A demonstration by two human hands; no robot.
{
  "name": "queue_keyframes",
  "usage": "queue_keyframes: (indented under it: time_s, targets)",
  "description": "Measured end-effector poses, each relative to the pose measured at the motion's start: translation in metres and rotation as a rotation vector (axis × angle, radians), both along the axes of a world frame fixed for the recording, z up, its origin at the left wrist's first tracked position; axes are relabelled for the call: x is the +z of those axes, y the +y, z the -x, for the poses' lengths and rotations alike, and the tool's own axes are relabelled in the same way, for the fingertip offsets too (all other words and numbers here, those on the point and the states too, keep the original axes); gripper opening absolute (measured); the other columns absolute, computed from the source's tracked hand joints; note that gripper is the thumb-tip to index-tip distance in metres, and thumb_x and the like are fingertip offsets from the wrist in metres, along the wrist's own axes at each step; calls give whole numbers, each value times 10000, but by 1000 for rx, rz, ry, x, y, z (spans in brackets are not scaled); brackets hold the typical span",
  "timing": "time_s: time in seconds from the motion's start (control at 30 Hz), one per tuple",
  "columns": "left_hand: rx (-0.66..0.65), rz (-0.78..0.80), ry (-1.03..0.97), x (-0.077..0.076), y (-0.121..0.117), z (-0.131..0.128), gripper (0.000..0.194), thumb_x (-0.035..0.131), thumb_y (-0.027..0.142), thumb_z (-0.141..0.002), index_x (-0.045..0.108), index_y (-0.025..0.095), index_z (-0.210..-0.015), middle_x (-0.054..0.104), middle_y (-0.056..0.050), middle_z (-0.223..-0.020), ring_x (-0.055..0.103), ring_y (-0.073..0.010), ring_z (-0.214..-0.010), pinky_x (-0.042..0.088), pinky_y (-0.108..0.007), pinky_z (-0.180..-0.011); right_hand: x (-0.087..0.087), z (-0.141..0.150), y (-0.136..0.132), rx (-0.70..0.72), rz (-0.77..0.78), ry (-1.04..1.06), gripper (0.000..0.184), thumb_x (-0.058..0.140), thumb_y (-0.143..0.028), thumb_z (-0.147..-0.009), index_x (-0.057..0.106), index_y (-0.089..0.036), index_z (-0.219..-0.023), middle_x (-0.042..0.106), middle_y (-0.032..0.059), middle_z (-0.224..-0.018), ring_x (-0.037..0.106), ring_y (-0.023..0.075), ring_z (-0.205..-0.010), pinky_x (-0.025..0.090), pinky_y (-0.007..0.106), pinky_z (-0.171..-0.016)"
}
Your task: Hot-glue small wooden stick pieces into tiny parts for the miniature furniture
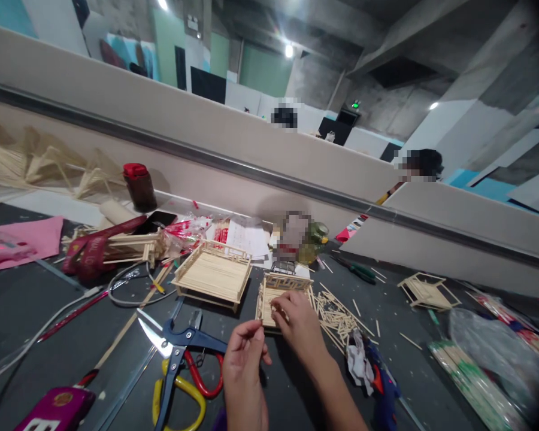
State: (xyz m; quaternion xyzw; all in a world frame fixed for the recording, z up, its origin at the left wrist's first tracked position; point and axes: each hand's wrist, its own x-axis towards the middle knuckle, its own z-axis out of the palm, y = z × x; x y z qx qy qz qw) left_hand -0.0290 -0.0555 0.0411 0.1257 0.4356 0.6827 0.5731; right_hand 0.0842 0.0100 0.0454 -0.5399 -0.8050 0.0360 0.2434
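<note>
A small stick-built model with railings (290, 281) stands on the dark table in front of me. My right hand (299, 320) reaches over it, thumb and fingers curled together near its left edge; whatever they pinch is hidden. Just left of the model's near corner is my left hand (247, 359), its thumb and index finger pressed together. I cannot make out anything between them. A larger stick platform with low rails (213, 272) sits to the left. Loose short sticks (341, 314) are piled right of the small model.
Blue-handled cutters (184, 338) and yellow-and-red-handled scissors (179, 395) lie left of my hands. To the right are a blue glue gun (386, 389), bagged sticks (471, 377) and a stick frame (429, 290). A red-lidded bottle (139, 187) stands by the partition (233, 197).
</note>
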Motion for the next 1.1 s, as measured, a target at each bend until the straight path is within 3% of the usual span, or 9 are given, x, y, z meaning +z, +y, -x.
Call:
queue_keyframes:
  time_s: [0.27, 0.5, 0.6, 0.7, 0.8, 0.87, 0.97, 1.03, 1.1]
  targets:
    - [-11, 47, -30, -2, -2, -2, 339, 785, 372, -665, 646, 166, -895, 532, 36, -675, 451, -65, -521, 371, -168, -473, -4, -1, 2, 6, 56, -8, 180, 617, -120, -813, 662, -200, -967, 611, 59, -914, 532, 224, -884, 450, 347, -776]
    - [-60, -31, 83, 3, -14, -13, 265, 730, 417, -720, 652, 194, -840, 524, 19, -666, 452, -101, -548, 376, -191, -486, 24, -21, -20, -65, -1, 295, 224, 473, -233, -933, 649, -218, -1070, 667, 81, -1012, 609, 221, -950, 485, 365, -847]
    - [-222, -233, 278, 4, -27, -21, 242, 671, 446, -766, 674, 204, -749, 565, -19, -689, 499, -140, -597, 421, -238, -556, 39, -34, -49, -36, 104, 530, 267, 500, -352, -929, 649, -254, -1127, 650, 92, -1143, 628, 226, -1019, 513, 358, -866]
    - [-510, -398, 413, 1, -37, -25, 257, 641, 431, -786, 694, 202, -683, 630, -60, -686, 576, -196, -675, 460, -284, -644, 49, -42, -83, 205, 385, 663, 576, 637, -534, -800, 553, -279, -1309, 450, 122, -1433, 471, 299, -1279, 463, 417, -980]
    - [-782, -426, 460, 9, -41, -25, 254, 607, 383, -818, 723, 195, -692, 678, -74, -676, 612, -207, -665, 474, -290, -638, 49, -44, -109, 324, 698, 791, 850, 751, -563, -670, 432, -299, -1412, 471, 131, -1421, 484, 300, -1274, 449, 416, -991]
    - [-906, -530, 576, 26, -41, -19, 225, 574, 312, -848, 749, 211, -747, 700, -69, -681, 632, -204, -669, 486, -289, -652, 45, -46, -118, 286, 755, 805, 903, 791, -509, -647, 397, -301, -1432, 544, 121, -1353, 533, 285, -1225, 453, 402, -983]
    - [-832, -740, 893, 66, -40, 10, 207, 629, 195, -806, 767, 305, -915, 754, -60, -858, 682, -233, -847, 517, -312, -792, 39, -59, -127, 134, 640, 685, 530, 695, -442, -773, 595, -266, -1263, 691, 78, -1068, 656, 239, -974, 529, 332, -830]
    - [-524, -801, 1070, 90, -38, 46, 297, 650, 182, -774, 749, 345, -1002, 731, -60, -1064, 678, -257, -948, 535, -333, -832, 42, -80, -135, -29, 511, 654, 285, 556, -451, -868, 711, -234, -968, 676, 32, -749, 637, 183, -657, 519, 257, -583]
    - [-203, -699, 1293, 103, -38, 90, 392, 705, 260, -726, 705, 370, -1102, 688, -15, -1181, 613, -291, -1106, 460, -423, -997, 52, -111, -147, -251, 338, 703, 341, 498, -493, -886, 672, -223, -773, 610, 17, -645, 562, 158, -526, 454, 238, -464]
